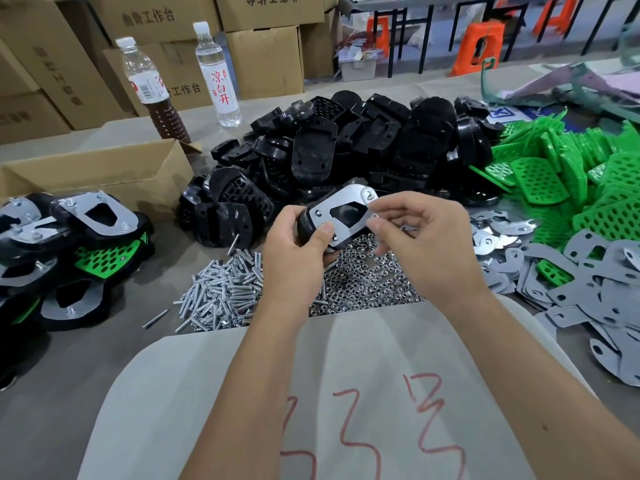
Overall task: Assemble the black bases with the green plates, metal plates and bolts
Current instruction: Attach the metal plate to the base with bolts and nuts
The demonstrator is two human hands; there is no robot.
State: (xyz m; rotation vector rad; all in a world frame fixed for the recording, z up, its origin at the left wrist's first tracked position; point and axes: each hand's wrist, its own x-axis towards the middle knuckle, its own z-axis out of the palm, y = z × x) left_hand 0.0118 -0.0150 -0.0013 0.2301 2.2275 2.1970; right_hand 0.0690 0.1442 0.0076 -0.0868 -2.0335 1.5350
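My left hand (294, 247) grips a black base (308, 225) with a grey metal plate (341, 216) lying on top of it, held above the table. My right hand (415, 233) is at the plate's right edge, its fingertips pinching something small and shiny there. A bolt end (369, 195) sticks up at the plate's far corner. Below the hands lie a heap of bolts (221, 292) and a heap of nuts (363, 282). Loose black bases (346, 147) are piled behind, green plates (571, 174) at the right, grey metal plates (588, 289) at the near right.
Finished assemblies (69, 247) are stacked at the left beside an open cardboard box (104, 174). Two bottles (218, 71) stand at the back before stacked cartons. A white sheet with red marks (346, 393) covers the near table edge.
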